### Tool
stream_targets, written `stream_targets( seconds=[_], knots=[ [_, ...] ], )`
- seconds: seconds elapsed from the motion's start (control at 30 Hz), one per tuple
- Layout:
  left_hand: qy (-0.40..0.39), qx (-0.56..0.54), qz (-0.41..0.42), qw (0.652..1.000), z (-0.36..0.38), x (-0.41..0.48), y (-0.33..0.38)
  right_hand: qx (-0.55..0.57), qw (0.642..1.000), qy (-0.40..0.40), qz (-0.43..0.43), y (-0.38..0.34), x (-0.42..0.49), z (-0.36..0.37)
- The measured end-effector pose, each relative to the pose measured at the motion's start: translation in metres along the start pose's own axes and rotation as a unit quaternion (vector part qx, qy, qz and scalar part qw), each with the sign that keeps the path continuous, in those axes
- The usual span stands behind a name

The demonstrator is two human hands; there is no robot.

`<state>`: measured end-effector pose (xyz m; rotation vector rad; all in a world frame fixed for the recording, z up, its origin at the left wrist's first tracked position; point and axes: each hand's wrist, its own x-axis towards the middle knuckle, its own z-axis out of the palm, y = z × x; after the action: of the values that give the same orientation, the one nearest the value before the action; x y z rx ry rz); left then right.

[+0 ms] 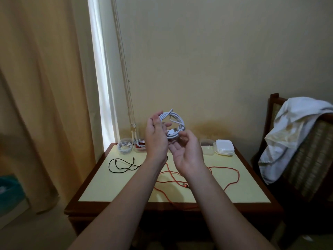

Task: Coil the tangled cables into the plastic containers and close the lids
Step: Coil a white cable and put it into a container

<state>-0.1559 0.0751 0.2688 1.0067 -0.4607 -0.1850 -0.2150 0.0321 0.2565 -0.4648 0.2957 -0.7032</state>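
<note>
The left hand (pixel 155 136) and right hand (pixel 186 154) pinch the white cable coil (pixel 177 121), whose loops may spring apart if the fingers (pixel 187 135) loosen.

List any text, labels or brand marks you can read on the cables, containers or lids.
None readable. The white cable coil, the clear containers and the stack of white lids show no legible print. Anything finer is too small and blurred to tell.

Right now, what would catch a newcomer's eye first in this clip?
The left hand and right hand, raised above the table, hold a white cable wound into a coil. Beneath, an orange cable sprawls loose across the tabletop, a black cable to its left.
</note>
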Motion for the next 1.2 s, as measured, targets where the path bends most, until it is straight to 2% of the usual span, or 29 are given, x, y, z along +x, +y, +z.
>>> stream_targets(
  seconds=[0.1, 0.17, 0.33, 0.4, 0.5, 0.6, 0.7, 0.77, 0.87, 0.97, 1.03, 1.1, 1.2],
  knots=[
    [0.003, 0.060, 0.044, 0.997, -0.005, -0.004, -0.011, -0.098, 0.995, -0.005, -0.034, 0.000, 0.005, 0.001],
    [-0.007, 0.081, 0.047, 0.996, -0.009, -0.007, -0.017, -0.117, 0.993, 0.002, -0.035, -0.002, 0.006, -0.003],
    [-0.025, 0.105, -0.072, 0.992, -0.016, -0.006, -0.017, -0.173, 0.984, 0.048, -0.023, -0.012, 0.011, -0.018],
    [-0.056, 0.119, -0.098, 0.986, -0.023, -0.005, -0.015, -0.224, 0.972, 0.068, -0.021, -0.015, 0.012, -0.023],
    [-0.130, 0.189, -0.073, 0.971, -0.031, -0.011, -0.010, -0.253, 0.964, 0.070, -0.041, -0.014, 0.010, -0.028],
    [-0.200, 0.282, -0.036, 0.938, -0.034, -0.019, -0.007, -0.236, 0.967, 0.086, -0.048, -0.011, 0.010, -0.032],
    [-0.182, 0.322, -0.019, 0.929, -0.037, -0.018, -0.007, -0.239, 0.967, 0.078, -0.036, -0.009, 0.014, -0.036],
    [-0.167, 0.283, -0.043, 0.944, -0.043, -0.010, -0.005, -0.261, 0.963, 0.071, -0.021, -0.011, 0.016, -0.038],
    [-0.186, 0.160, -0.175, 0.954, -0.050, 0.004, -0.005, -0.257, 0.966, 0.018, 0.033, -0.018, 0.013, -0.038],
    [-0.163, -0.011, -0.332, 0.929, -0.051, 0.012, -0.005, -0.193, 0.975, -0.042, 0.100, -0.025, 0.007, -0.038],
    [-0.149, -0.064, -0.406, 0.899, -0.051, 0.017, -0.004, -0.182, 0.972, -0.071, 0.129, -0.026, 0.003, -0.039],
    [-0.139, -0.100, -0.436, 0.884, -0.049, 0.021, -0.003, -0.194, 0.966, -0.099, 0.140, -0.024, -0.001, -0.039],
    [-0.145, -0.110, -0.434, 0.883, -0.045, 0.024, -0.001, -0.230, 0.960, -0.105, 0.121, -0.017, -0.001, -0.039]
  ],
)
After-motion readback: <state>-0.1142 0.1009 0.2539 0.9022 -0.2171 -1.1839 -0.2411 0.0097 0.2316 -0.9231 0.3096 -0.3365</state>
